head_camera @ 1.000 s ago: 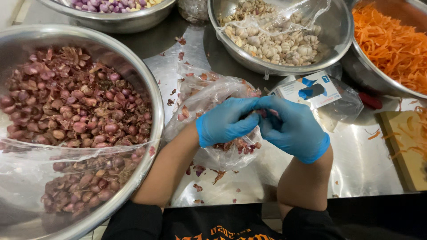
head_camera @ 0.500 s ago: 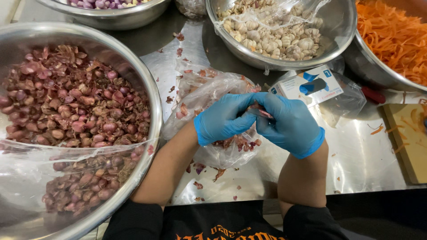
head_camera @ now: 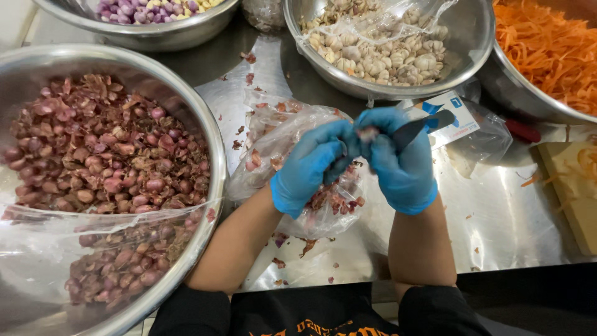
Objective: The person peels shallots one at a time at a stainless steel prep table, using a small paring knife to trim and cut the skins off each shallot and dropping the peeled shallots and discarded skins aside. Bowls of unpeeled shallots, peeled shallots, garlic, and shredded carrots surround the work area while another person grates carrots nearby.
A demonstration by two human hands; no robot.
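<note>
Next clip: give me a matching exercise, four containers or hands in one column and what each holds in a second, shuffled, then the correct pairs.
Column one:
1. large bowl at left
2. top middle bowl
3. bowl at right edge
4. right hand

Column two:
A. shredded carrot
B. dark knife
C. unpeeled shallots
D. pale garlic

Pairs: 1-C, 2-D, 3-A, 4-B
</note>
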